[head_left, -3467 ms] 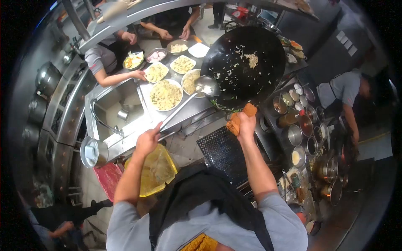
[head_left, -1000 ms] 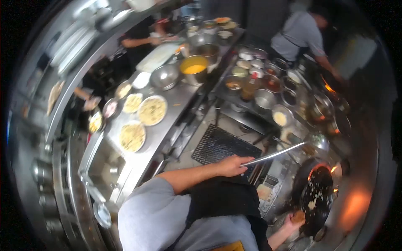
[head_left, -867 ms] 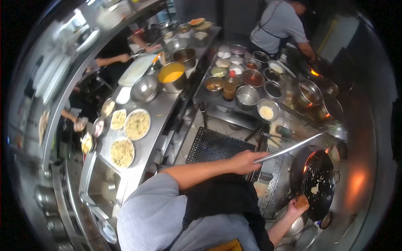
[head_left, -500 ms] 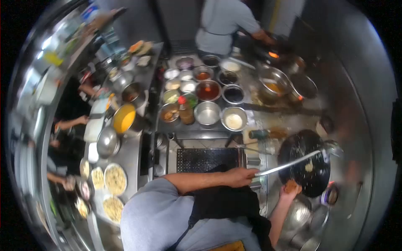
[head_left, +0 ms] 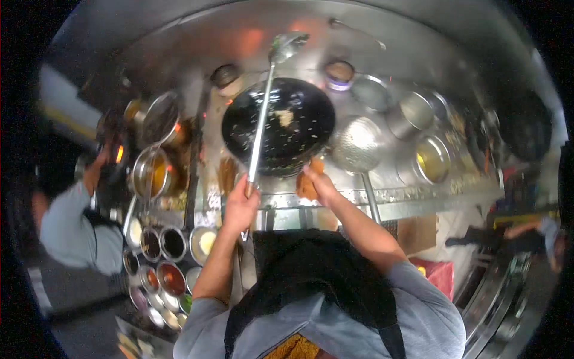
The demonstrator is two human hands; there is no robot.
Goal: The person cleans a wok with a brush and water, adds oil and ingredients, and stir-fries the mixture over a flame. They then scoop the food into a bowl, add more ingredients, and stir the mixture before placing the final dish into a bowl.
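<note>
Left hand (head_left: 240, 206) clamped on the ladle (head_left: 261, 122) handle; its bowl reaches past the wok's far rim. Right hand (head_left: 320, 182) grips the wok (head_left: 278, 125) edge through an orange cloth (head_left: 307, 185). Wok sits on the burner, holding rice scraps. Step looks like cleaning out; next needs scraping or rinsing.

Both bare forearms reach forward from grey short sleeves toward the wok (head_left: 278, 127). The left hand (head_left: 240, 207) is fisted around the ladle handle (head_left: 258, 134), just below the wok's near-left rim. The right hand (head_left: 318, 182) clutches an orange cloth (head_left: 307, 181) at the wok's near edge.
</note>
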